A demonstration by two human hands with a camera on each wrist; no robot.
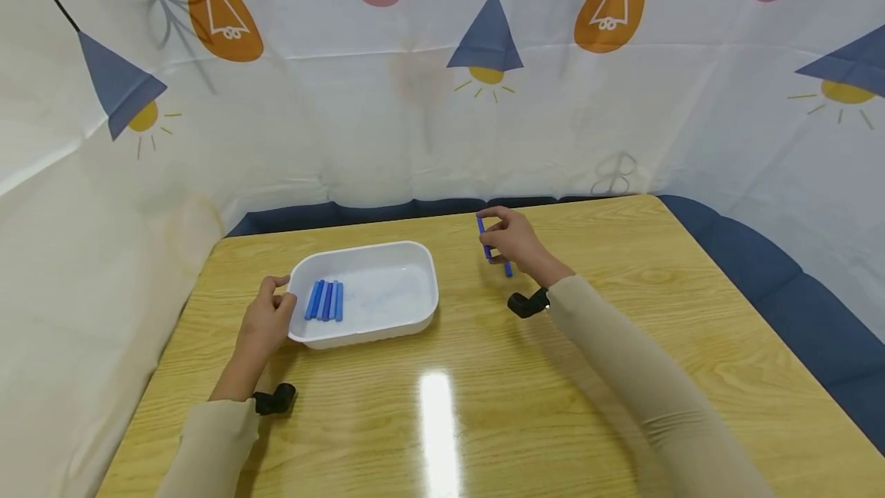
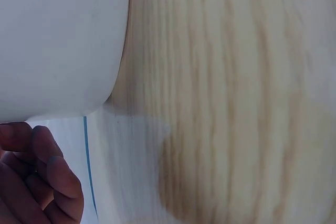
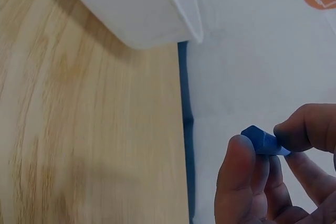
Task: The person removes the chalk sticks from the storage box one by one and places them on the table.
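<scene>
My right hand point(image 1: 515, 240) pinches a dark blue stick point(image 1: 484, 238) over the table's far side. In the right wrist view that stick has a flat-sided, angular end, between the thumb and fingertips. Just below the hand lies another blue stick point(image 1: 508, 270), partly hidden by it. A white plastic tray point(image 1: 376, 336) stands to the left, with several blue sticks point(image 1: 325, 300) side by side in its left part. My left hand point(image 1: 268, 317) grips the tray's left end by the rim; the left wrist view shows curled fingers point(image 2: 63, 179) against the tray wall.
The wooden table point(image 1: 359, 421) has its far edge just beyond the tray and right hand. A dark blue padded seat point(image 1: 781, 283) runs along the back and right. A white printed curtain point(image 1: 387, 121) hangs behind. Black wrist cameras point(image 1: 528, 303) sit at both wrists.
</scene>
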